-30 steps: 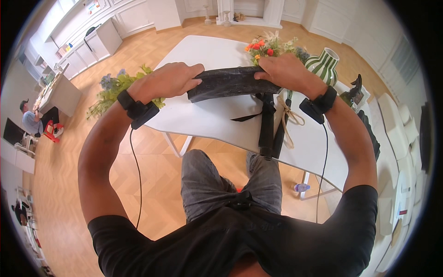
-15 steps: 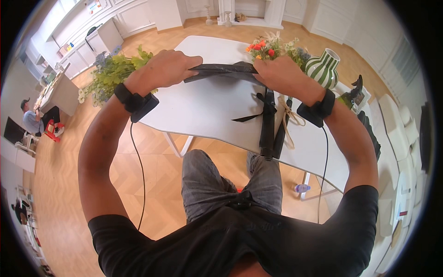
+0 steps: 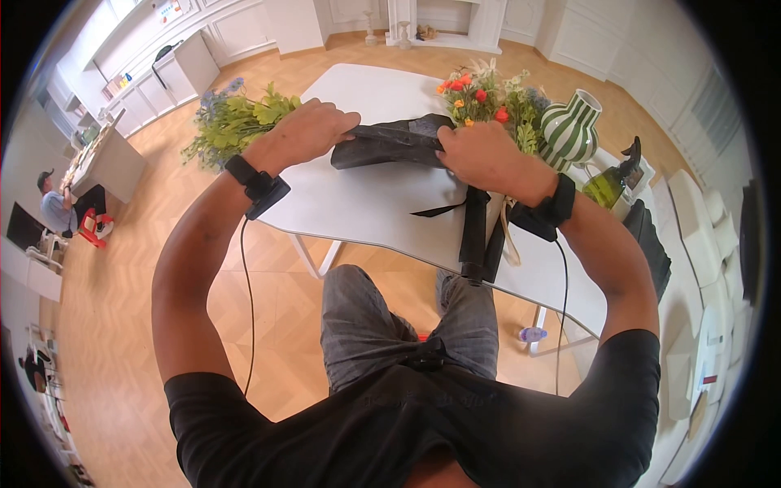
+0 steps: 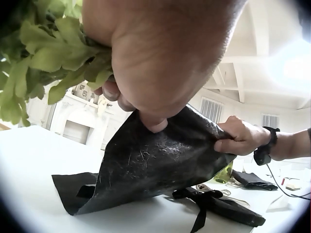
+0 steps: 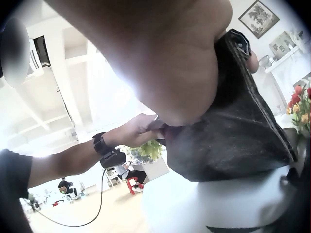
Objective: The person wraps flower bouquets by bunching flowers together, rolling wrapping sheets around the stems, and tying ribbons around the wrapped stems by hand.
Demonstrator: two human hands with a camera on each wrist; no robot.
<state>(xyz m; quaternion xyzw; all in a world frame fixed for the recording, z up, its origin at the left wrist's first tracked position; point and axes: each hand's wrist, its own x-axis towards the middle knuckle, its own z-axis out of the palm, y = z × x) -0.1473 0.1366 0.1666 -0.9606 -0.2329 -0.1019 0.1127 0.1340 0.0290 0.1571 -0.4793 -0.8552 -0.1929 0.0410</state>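
Note:
A black, creased sheet of material [image 3: 386, 146] spans the space between both hands above the white table [image 3: 366, 207]. My left hand [image 3: 305, 134] pinches its left end, with the thumb on the near face in the left wrist view. At the other end my right hand [image 3: 484, 159] grips the sheet's edge. In the left wrist view the sheet [image 4: 146, 160] hangs down in a fold, its lower corner at or just above the tabletop. Scuffs and pale marks show on its surface. The right wrist view shows the sheet [image 5: 228, 136] with a raised seam or folded edge.
Leafy stems with blue flowers [image 3: 236, 122] lie beyond my left hand. Red and orange flowers [image 3: 480, 98], a green-striped vase [image 3: 569, 130] and a green glass vessel [image 3: 602, 189] stand right. Black wrapped bundles [image 3: 474, 236] lie at the near edge. A person [image 3: 54, 199] sits far left.
The sheet has tilted so that more of its face shows, after looking nearly edge-on half a second ago. My right hand has moved slightly left and down; my left hand has shifted slightly right.

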